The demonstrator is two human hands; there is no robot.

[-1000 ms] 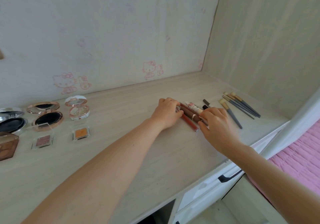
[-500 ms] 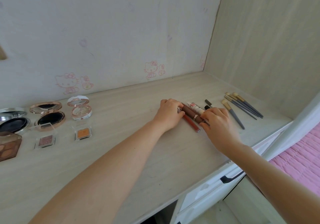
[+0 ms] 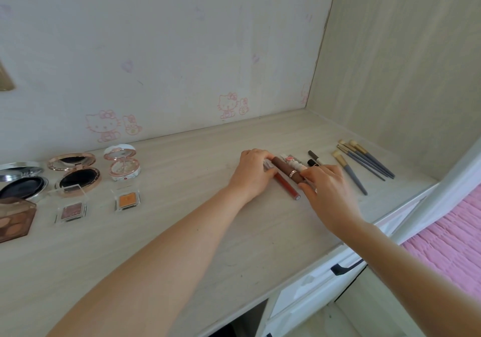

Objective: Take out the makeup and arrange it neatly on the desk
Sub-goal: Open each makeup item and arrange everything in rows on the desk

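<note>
Hardly anything shifts: left hand (image 3: 253, 172) and right hand (image 3: 329, 193) stay on the lip tubes (image 3: 285, 170) mid-desk (image 3: 182, 175). Left fingers curl over far ends, right fingertips pinch near ends, apparently squaring the row beside the brushes (image 3: 364, 164).

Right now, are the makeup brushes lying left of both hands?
No, the makeup brushes lie to the right of the right hand.
</note>
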